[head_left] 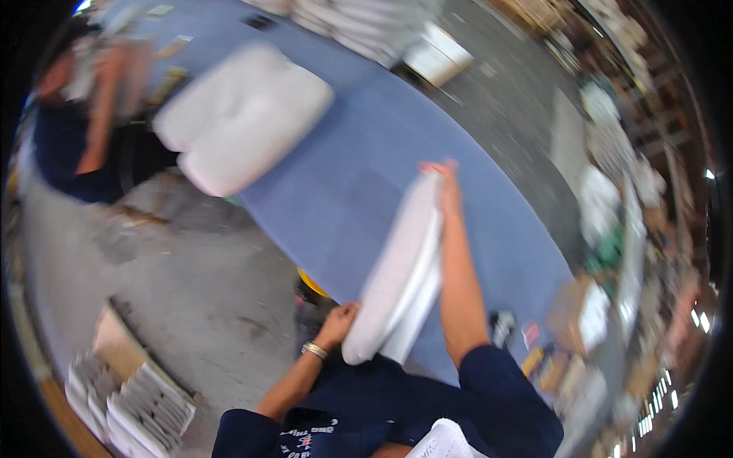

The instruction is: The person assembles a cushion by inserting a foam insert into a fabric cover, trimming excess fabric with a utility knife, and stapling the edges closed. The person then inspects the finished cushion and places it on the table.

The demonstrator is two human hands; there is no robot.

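Across the middle of the frame, a blue desk (366, 183) is carrying a flat cushion (244, 114) at upper left, which is lying on its broad side, probably for steadiness. Just below centre, a tilted cushion (397, 263) is standing on edge, apparently because both ends are being supported: the right hand (442, 169) is clasping the far end, and the left hand's (337, 324) grip is pinching the near edge.
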